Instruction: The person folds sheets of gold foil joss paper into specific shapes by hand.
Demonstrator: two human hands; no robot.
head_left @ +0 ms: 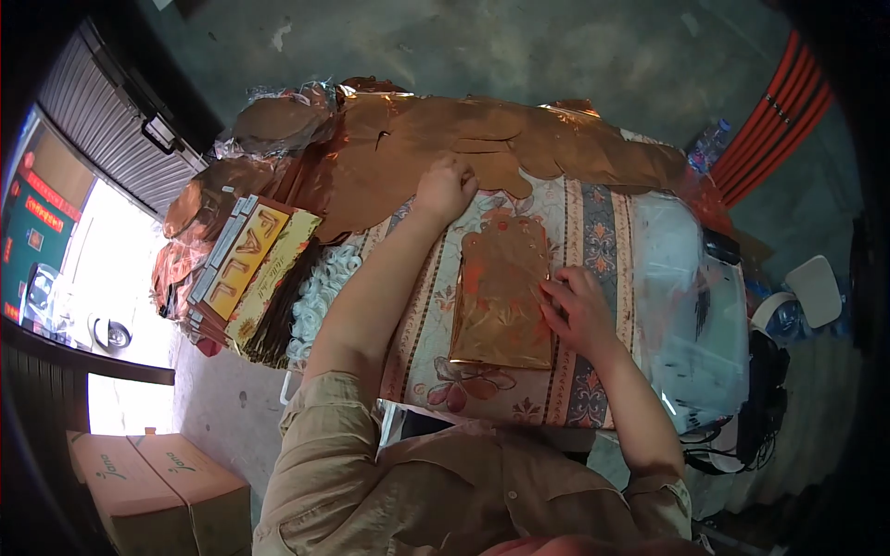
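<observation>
Head view: a gold-and-orange foil paper sheet with a scalloped top edge [499, 301] lies flat in the middle of the table [593, 222]. The table is covered by a woven cloth with cream and blue stripes and red flower patterns. The foil is shiny and creased, with an ornate pattern pressed into it; no writing on it can be read.

The right hand [577, 310] rests on the right edge of this sheet, its fingers loosely bent and the fingertips pressing on the foil, holding nothing.

The left hand [445, 188] reaches further out, to the near edge of a long pile of copper-brown foil cut-outs with rounded lobes [482, 139] at the far side of the table. Its fingers are curled tight on the foil; whether they pinch a sheet cannot be told.

On the left lies a fanned stack of flat red and yellow packets [243, 264]; the top one bears large gold letters that seem to read "FALL". Beside them are a black fringe [278, 320] and a white curly trim [323, 285].

Crumpled clear plastic bags [695, 306] lie on the table's right end.

On the floor stand brown cardboard boxes [158, 482] with a slanted script word that looks like "Jama". A green sign with red writing [37, 208], too small to read, shows past the grey ribbed shutter [111, 130].
</observation>
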